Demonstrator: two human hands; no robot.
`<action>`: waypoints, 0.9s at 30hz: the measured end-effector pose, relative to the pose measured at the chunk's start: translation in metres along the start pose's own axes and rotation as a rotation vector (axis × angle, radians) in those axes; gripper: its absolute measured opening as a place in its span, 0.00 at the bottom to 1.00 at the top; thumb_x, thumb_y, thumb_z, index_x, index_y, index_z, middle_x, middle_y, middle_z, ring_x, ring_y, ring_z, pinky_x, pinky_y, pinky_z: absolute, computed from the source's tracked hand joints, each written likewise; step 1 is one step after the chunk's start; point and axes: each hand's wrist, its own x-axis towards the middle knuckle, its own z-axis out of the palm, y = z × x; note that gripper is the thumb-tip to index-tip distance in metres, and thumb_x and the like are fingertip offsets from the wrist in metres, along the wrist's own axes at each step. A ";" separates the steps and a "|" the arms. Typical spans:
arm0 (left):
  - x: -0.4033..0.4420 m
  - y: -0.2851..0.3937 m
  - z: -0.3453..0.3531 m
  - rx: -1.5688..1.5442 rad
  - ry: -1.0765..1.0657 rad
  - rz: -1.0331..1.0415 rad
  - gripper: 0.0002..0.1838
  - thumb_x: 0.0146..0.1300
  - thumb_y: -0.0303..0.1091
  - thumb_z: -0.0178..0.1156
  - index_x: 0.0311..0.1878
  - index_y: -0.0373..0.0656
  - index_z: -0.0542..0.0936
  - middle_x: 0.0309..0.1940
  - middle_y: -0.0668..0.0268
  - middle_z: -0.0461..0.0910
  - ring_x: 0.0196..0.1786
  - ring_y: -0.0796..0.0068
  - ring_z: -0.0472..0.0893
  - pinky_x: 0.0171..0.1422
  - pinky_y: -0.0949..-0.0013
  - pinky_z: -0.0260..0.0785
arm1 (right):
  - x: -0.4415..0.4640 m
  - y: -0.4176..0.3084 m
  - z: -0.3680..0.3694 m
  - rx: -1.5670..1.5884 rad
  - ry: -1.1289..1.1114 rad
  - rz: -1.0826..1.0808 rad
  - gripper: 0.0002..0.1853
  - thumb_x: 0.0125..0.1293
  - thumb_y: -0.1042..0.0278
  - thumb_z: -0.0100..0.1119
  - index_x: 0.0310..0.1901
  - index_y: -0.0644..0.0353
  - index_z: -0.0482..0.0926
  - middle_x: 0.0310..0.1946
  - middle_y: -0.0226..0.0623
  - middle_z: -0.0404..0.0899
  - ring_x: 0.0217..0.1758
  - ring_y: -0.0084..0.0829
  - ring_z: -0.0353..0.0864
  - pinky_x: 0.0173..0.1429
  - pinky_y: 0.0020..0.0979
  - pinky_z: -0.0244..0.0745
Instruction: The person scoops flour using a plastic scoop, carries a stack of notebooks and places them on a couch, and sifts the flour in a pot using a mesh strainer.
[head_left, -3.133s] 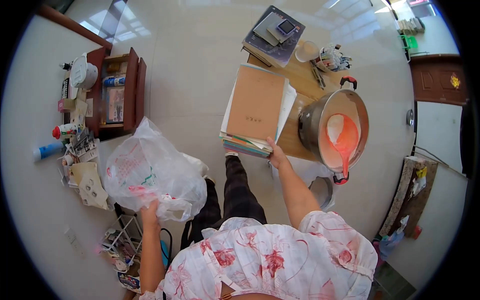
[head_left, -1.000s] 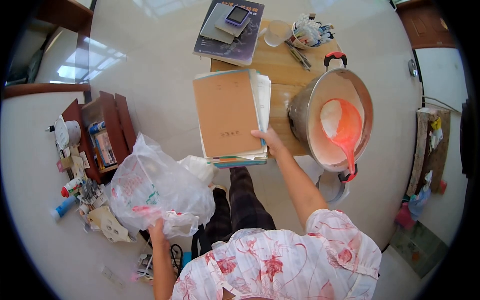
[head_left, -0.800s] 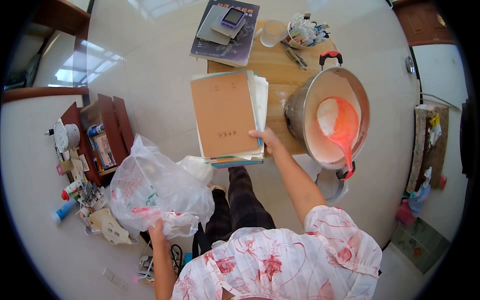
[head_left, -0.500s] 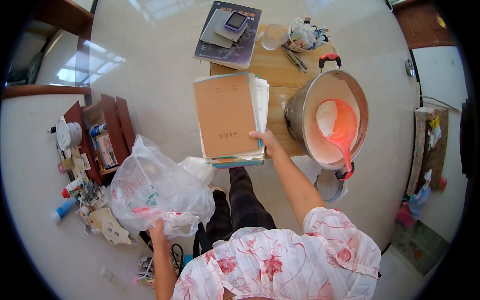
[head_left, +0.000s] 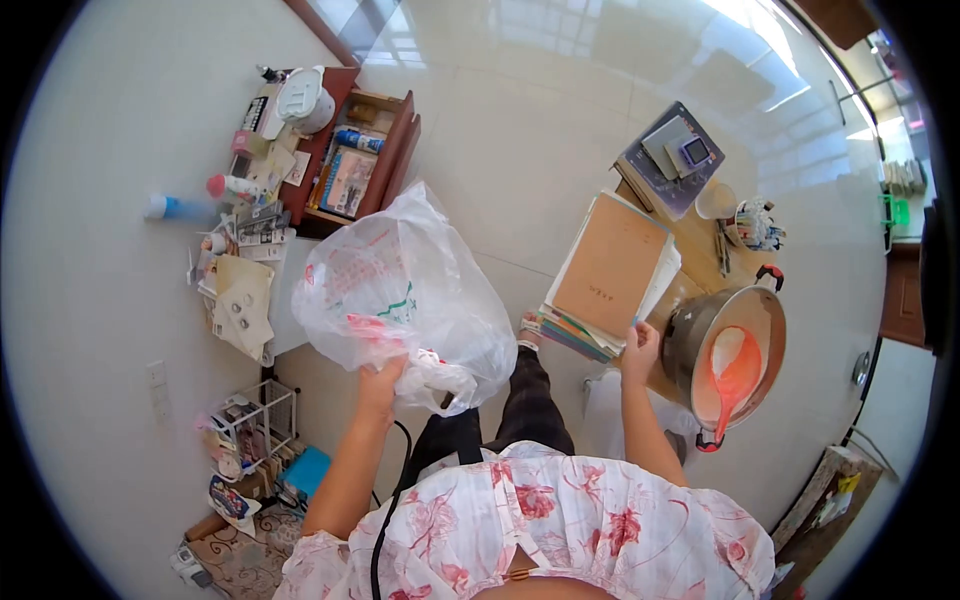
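Observation:
A crumpled, translucent plastic bag (head_left: 430, 290) with red and green print hangs from my left hand (head_left: 382, 385), whose fingers are closed round its gathered part. To the right, a stack of papers and notebooks with a brown cover on top (head_left: 612, 265) lies at the near left corner of the wooden table (head_left: 690, 245). My right hand (head_left: 640, 350) is at the stack's lower right corner, fingers bent together; whether it pinches the sheets is hard to see. Just right of that hand stands a large metal pot (head_left: 700, 345) with a red ladle (head_left: 735, 368) in it.
Dark books (head_left: 675, 150) carry a small purple-framed device (head_left: 695, 152). Beside them are a clear cup (head_left: 715, 200) and a pen holder (head_left: 755, 225). At the left, an open drawer (head_left: 352, 160) adjoins a cluttered cabinet top, with a white wire rack (head_left: 262, 430) below.
The view has turned left, so the table and pot appear farther right. My left hand has lifted the bag higher and nearer the drawer. My right hand remains at the stack's corner.

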 end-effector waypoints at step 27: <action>-0.056 0.172 -0.171 -0.701 -0.097 0.123 0.21 0.58 0.36 0.59 0.50 0.35 0.68 0.47 0.57 0.72 0.47 0.65 0.77 0.43 0.63 0.75 | -0.225 -0.307 0.245 0.230 -1.442 -0.586 0.22 0.55 0.66 0.59 0.53 0.58 0.72 0.53 0.43 0.72 0.59 0.39 0.67 0.64 0.37 0.57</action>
